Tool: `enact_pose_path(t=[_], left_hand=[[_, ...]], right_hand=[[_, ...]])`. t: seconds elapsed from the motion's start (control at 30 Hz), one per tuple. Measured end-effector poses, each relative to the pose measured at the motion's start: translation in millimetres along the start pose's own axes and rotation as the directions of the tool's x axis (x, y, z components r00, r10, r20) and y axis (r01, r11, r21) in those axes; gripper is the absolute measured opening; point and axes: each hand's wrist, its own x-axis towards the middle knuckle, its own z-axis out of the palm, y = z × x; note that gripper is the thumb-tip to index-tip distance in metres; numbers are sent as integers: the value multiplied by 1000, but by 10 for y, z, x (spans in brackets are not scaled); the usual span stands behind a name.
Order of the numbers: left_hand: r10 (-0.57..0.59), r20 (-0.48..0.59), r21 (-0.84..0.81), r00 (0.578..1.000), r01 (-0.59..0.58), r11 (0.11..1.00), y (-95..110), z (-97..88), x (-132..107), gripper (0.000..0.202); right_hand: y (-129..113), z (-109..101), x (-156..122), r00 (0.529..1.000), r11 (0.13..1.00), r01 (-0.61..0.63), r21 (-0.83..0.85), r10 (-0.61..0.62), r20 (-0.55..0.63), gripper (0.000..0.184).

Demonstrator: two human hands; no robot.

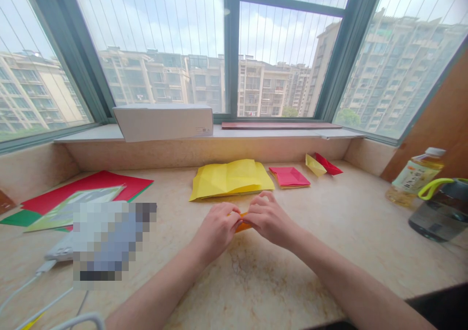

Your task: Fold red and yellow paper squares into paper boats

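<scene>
In the head view, a person's two bare hands met over a pale marbled counter (252, 283), just in front of a stack of yellow paper (232, 180). The left hand (217, 230) and the right hand (273, 221) came together at the fingertips around a small piece of orange paper (244, 225). The fingers of both hands were curled, with thumb and forefinger drawn close together on the paper; the gap between them looked nearly nil. Most of the orange paper was hidden, so its full shape and number of layers could not be told.

Such a piece would likely be very light, thin and soft enough to bend under little force, yet stiffer where layers met. It would probably crease for good if squeezed in the wrong place, and could tear if pulled hard. The best hold seemed to be a light pinch at its edges, one hand on each side.

To the right of the yellow stack lay a red paper square (290, 177), and beyond it a folded yellow piece (315, 165) and a folded red piece (328, 165) sat side by side.
</scene>
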Motion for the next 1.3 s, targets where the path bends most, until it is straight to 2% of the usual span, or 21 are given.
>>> enact_pose_path(t=[0.2, 0.37, 0.47, 0.7, 0.8, 0.87, 0.9, 1.0, 1.07, 1.2, 1.23, 1.3], left_hand=[[10, 4, 15, 1000, -10, 1000, -7, 8, 6, 18], [15, -4, 25, 1000, -15, 1000, -1, 11, 4, 20], [21, -24, 48, 999, -20, 999, -10, -5, 6, 20], [31, -168, 72, 985, -19, 997, -160, -3, -4, 21], [42, -235, 106, 971, -18, 994, -240, -20, 4, 27], [42, -237, 115, 971, -15, 993, -267, -47, 11, 25], [38, -234, 118, 971, -10, 993, -271, -61, 13, 26], [41, -222, 120, 974, -14, 993, -257, -85, 15, 28], [48, -221, 119, 974, -22, 993, -240, -79, 16, 28], [58, -213, 111, 975, -35, 993, -219, -36, 27, 29], [60, -210, 106, 976, -38, 994, -218, -23, 31, 29], [62, -209, 95, 976, -42, 995, -221, -1, 36, 28]], right_hand=[[12, 13, 3, 994, 985, -98, 144, 103, -23, 19], [-12, -30, 9, 999, 993, -37, 114, 39, -13, 25], [-6, -30, 9, 998, 991, -54, 119, 56, -20, 23], [130, 27, -7, 992, 987, -125, 100, 127, -17, 15], [280, -20, -15, 971, 970, -238, 48, 238, 9, 13], [436, -120, -54, 917, 917, -395, -52, 397, 40, 14], [532, -195, -98, 862, 861, -493, -129, 503, 63, 15], [868, -497, -367, 748, 731, -637, -244, 663, 31, 20], [1096, -734, -654, 639, 604, -726, -329, 769, 2, 21], [1432, -1156, -1267, 371, 291, -828, -480, 925, -79, 27], [1483, -1226, -1385, 315, 225, -832, -507, 944, -99, 28], [1558, -1304, -1553, 236, 130, -827, -546, 963, -128, 29]])
